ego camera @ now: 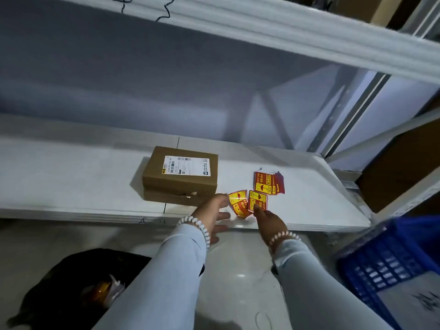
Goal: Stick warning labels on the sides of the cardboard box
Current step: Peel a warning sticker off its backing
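A flat brown cardboard box with a white shipping label on top lies on the white shelf, stacked on a second box. Right of it lies a small pile of red-and-yellow warning labels. My left hand holds a curled warning label by its left edge, just right of the box's front corner. My right hand pinches the lower edge of another label beside it. Both hands wear bead bracelets and pale sleeves.
A blue plastic crate stands at the lower right. A black bag with scraps sits on the floor at the lower left. A shelf beam crosses overhead, and an upright post rises at the right.
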Action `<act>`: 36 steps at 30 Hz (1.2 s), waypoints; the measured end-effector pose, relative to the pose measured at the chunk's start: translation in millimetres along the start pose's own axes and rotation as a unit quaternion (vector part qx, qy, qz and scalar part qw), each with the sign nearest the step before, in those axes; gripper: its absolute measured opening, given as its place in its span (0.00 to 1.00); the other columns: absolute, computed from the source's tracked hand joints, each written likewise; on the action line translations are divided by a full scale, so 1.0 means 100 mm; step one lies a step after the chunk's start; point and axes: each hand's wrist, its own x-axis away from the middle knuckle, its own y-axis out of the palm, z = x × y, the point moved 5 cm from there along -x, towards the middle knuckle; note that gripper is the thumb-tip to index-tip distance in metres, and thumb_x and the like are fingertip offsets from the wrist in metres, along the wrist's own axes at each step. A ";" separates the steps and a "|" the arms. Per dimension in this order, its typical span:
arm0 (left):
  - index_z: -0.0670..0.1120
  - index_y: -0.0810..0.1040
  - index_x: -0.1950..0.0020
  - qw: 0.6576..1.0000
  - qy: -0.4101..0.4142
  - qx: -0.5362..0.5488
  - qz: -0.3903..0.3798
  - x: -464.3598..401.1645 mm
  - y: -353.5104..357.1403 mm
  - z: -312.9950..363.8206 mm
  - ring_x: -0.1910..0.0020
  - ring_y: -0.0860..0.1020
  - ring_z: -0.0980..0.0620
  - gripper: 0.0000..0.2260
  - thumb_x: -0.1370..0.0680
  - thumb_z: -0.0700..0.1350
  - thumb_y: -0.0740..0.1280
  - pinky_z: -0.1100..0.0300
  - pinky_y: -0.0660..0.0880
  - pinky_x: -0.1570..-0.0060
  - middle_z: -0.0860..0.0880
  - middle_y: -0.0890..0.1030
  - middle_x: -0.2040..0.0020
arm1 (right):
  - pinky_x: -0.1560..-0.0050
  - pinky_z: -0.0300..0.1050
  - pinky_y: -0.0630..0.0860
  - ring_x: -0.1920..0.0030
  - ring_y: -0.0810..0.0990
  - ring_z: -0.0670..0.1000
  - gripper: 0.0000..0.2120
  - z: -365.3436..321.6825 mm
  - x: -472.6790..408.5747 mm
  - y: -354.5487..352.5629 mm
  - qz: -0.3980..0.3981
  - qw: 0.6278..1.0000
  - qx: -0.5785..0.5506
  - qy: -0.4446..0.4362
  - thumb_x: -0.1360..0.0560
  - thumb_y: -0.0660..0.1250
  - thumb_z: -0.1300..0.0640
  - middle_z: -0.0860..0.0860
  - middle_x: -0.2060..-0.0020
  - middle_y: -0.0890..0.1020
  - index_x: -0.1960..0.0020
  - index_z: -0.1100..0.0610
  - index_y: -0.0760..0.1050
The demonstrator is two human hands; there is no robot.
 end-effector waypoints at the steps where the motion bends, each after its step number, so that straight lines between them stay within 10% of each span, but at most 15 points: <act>1: 0.54 0.71 0.30 1.000 -0.002 0.001 -0.001 -0.04 0.02 -0.01 0.32 0.71 0.40 0.25 0.24 0.63 0.57 0.39 0.60 0.29 0.47 0.72 0.29 | 0.31 0.53 0.65 0.35 0.73 0.59 0.29 -0.01 -0.04 0.02 0.010 0.998 0.056 -0.026 0.21 0.48 0.38 0.57 0.33 0.75 0.34 0.56 0.73; 5: 0.53 0.70 0.29 1.000 -0.018 0.003 0.004 -0.18 0.08 -0.05 0.32 0.71 0.40 0.24 0.22 0.61 0.56 0.42 0.62 0.31 0.46 0.73 0.29 | 0.27 0.55 0.55 0.25 0.57 0.54 0.25 -0.01 -0.23 0.24 -0.012 0.961 0.257 -0.098 0.20 0.43 0.41 0.50 0.25 0.64 0.27 0.47 0.64; 10: 0.52 0.70 0.29 0.999 -0.034 0.012 0.013 -0.31 0.12 -0.09 0.32 0.72 0.41 0.24 0.21 0.60 0.55 0.42 0.61 0.30 0.47 0.74 0.31 | 0.27 0.65 0.52 0.23 0.50 0.58 0.43 0.21 -0.59 0.44 -0.025 0.951 0.298 -0.076 0.38 0.26 0.28 0.45 0.23 0.56 0.29 0.35 0.57; 26: 0.51 0.72 0.40 0.998 -0.017 0.041 0.034 -0.34 0.01 -0.06 0.41 0.73 0.45 0.16 0.22 0.59 0.57 0.44 0.64 0.34 0.46 0.74 0.32 | 0.39 0.54 0.74 0.43 0.78 0.57 0.18 0.06 -0.47 0.28 0.000 0.960 0.263 -0.098 0.20 0.54 0.47 0.54 0.42 0.81 0.39 0.53 0.76; 36: 0.49 0.70 0.29 0.998 -0.029 0.038 0.032 -0.32 -0.02 -0.08 0.31 0.70 0.40 0.24 0.22 0.59 0.57 0.41 0.61 0.29 0.44 0.73 0.30 | 0.30 0.65 0.61 0.31 0.66 0.63 0.17 0.20 -0.47 0.27 -0.019 0.950 0.305 -0.070 0.20 0.50 0.48 0.52 0.29 0.69 0.35 0.38 0.70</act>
